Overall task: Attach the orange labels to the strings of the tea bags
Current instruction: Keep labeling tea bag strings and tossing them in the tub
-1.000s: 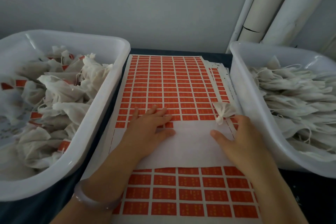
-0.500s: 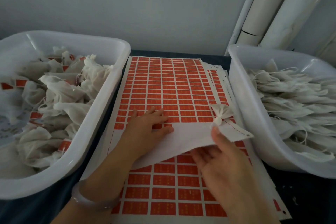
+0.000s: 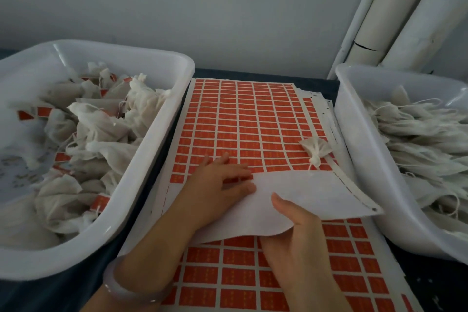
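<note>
A sheet of orange labels [image 3: 253, 124] lies on the table between two tubs. Its near part, stripped of labels, is a white flap [image 3: 304, 192] that is lifted and bent. My right hand [image 3: 296, 233] pinches the flap's near edge, thumb on top and fingers underneath. My left hand [image 3: 217, 190] lies flat on the sheet beside the flap, fingers straight. One white tea bag [image 3: 316, 148] with its string rests on the sheet's right side. A second label sheet [image 3: 342, 273] shows below the flap.
A white tub [image 3: 162, 119] on the left holds several tea bags with orange labels. A white tub [image 3: 354, 139] on the right holds several unlabelled tea bags with strings. White pipes [image 3: 395, 15] stand against the wall at the back right.
My right hand slid from the top of the white flap to under its near edge and lifted it, uncovering more of the lower sheet. My left hand stayed pressed on the sheet.
</note>
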